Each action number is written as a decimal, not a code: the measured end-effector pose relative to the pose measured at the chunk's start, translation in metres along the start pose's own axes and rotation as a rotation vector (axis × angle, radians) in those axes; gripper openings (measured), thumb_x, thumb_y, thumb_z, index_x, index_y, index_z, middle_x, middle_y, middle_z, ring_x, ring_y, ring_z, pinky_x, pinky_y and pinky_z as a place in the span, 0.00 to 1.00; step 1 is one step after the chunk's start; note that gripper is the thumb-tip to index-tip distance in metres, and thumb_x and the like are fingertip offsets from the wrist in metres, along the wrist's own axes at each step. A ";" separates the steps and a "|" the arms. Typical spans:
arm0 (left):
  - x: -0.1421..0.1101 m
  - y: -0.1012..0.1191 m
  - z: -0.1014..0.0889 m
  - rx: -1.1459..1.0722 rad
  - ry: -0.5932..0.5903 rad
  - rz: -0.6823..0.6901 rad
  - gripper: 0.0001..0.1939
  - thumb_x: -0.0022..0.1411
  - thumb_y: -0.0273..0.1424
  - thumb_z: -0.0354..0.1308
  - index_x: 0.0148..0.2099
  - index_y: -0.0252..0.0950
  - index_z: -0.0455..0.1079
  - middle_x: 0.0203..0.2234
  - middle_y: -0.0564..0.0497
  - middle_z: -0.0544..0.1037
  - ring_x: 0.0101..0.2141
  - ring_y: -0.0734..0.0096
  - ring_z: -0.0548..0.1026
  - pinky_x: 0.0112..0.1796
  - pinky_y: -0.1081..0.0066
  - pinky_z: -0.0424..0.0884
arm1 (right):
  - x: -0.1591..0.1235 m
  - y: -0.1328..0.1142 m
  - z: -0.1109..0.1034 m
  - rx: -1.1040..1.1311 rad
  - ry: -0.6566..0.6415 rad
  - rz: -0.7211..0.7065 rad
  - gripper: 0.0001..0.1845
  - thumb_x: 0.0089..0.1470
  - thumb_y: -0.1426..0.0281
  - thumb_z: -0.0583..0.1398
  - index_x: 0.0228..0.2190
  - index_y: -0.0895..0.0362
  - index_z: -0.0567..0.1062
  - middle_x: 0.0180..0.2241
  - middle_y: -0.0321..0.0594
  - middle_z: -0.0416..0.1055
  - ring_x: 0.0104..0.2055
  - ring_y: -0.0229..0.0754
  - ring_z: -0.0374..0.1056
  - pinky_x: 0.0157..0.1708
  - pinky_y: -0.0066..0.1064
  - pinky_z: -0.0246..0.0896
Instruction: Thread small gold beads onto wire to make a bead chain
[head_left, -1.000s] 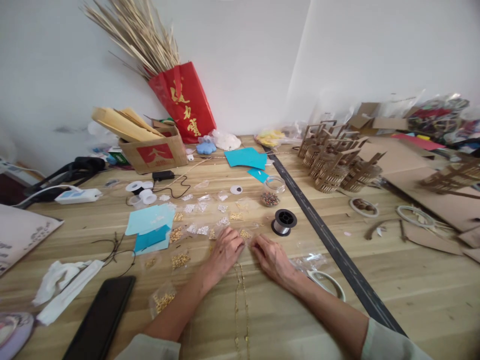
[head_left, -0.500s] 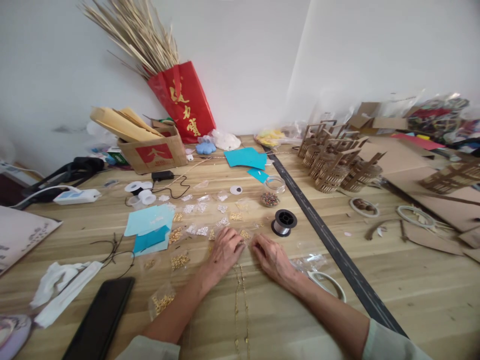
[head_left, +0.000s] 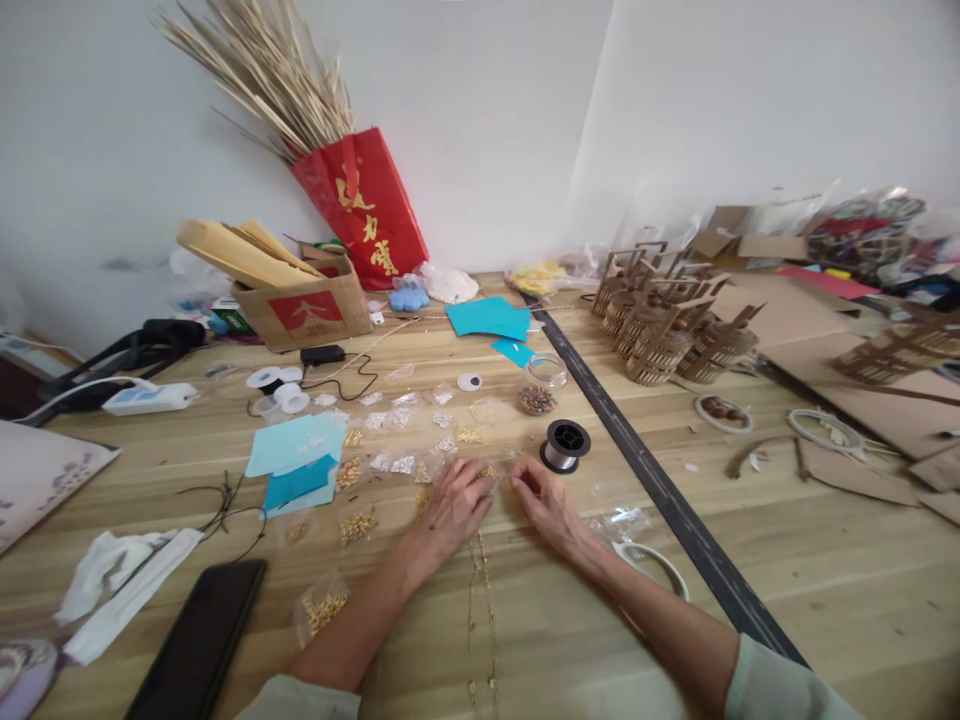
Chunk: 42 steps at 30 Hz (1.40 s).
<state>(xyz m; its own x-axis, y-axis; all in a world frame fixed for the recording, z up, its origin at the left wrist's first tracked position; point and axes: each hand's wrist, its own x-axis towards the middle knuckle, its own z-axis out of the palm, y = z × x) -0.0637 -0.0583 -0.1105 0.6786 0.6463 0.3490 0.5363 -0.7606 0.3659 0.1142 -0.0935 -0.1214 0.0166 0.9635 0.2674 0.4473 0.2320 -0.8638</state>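
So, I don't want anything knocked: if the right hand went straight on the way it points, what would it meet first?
Probably the small gold-coloured beads beside the left hand, though the right hand's height above them is unclear.

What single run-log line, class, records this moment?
left hand: by gold pieces; right hand: near wire spool; gold chain: on table; grips: unclear

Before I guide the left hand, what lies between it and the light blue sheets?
In the head view, packets of gold-coloured pieces and silver-coloured pieces lie between the left hand and the light blue sheets.
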 end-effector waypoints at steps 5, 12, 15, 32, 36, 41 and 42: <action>-0.001 -0.002 0.002 -0.020 0.027 -0.022 0.12 0.61 0.25 0.55 0.47 0.37 0.70 0.44 0.46 0.73 0.47 0.61 0.67 0.48 0.59 0.67 | 0.000 -0.001 0.000 0.010 -0.016 0.017 0.08 0.55 0.68 0.51 0.27 0.56 0.65 0.21 0.32 0.59 0.23 0.35 0.56 0.24 0.26 0.51; 0.001 -0.006 -0.002 0.034 0.098 -0.151 0.09 0.63 0.27 0.53 0.45 0.37 0.71 0.39 0.46 0.73 0.44 0.59 0.66 0.46 0.58 0.66 | 0.001 -0.001 -0.001 0.013 -0.020 0.003 0.08 0.55 0.68 0.51 0.26 0.57 0.65 0.22 0.33 0.61 0.24 0.36 0.57 0.25 0.27 0.52; 0.000 -0.009 -0.003 0.076 0.127 -0.170 0.07 0.63 0.28 0.53 0.42 0.38 0.72 0.38 0.47 0.72 0.43 0.59 0.65 0.45 0.58 0.65 | 0.001 -0.001 -0.002 0.005 -0.023 0.017 0.09 0.56 0.67 0.51 0.26 0.57 0.65 0.22 0.33 0.61 0.24 0.36 0.57 0.25 0.27 0.52; -0.003 -0.013 -0.006 0.112 0.047 -0.209 0.07 0.59 0.26 0.55 0.39 0.37 0.74 0.36 0.46 0.70 0.43 0.58 0.64 0.45 0.57 0.65 | 0.001 0.004 0.001 0.004 -0.028 0.038 0.08 0.55 0.68 0.51 0.28 0.57 0.66 0.21 0.32 0.61 0.23 0.36 0.57 0.24 0.26 0.50; -0.003 -0.015 -0.007 0.147 0.055 -0.225 0.09 0.58 0.26 0.57 0.42 0.37 0.72 0.38 0.46 0.69 0.44 0.57 0.63 0.45 0.57 0.65 | 0.002 0.003 0.000 -0.005 -0.041 0.051 0.08 0.55 0.67 0.51 0.28 0.57 0.66 0.21 0.32 0.61 0.23 0.35 0.57 0.23 0.26 0.49; -0.003 -0.015 -0.008 0.172 0.045 -0.218 0.05 0.57 0.25 0.57 0.36 0.37 0.73 0.38 0.46 0.69 0.44 0.57 0.63 0.46 0.56 0.65 | 0.001 0.003 0.000 0.001 -0.043 0.038 0.06 0.55 0.69 0.51 0.28 0.57 0.66 0.21 0.32 0.62 0.23 0.35 0.57 0.24 0.25 0.50; -0.003 -0.015 -0.008 0.174 0.041 -0.217 0.05 0.57 0.25 0.57 0.36 0.37 0.73 0.38 0.46 0.69 0.44 0.57 0.63 0.46 0.56 0.65 | 0.001 0.004 0.000 0.000 -0.041 0.034 0.06 0.55 0.70 0.51 0.28 0.57 0.66 0.21 0.32 0.62 0.23 0.35 0.57 0.23 0.25 0.50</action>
<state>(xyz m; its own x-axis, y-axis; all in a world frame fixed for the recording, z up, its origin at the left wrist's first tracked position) -0.0774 -0.0484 -0.1100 0.5192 0.7946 0.3146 0.7474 -0.6007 0.2839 0.1157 -0.0914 -0.1247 -0.0046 0.9754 0.2206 0.4471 0.1994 -0.8720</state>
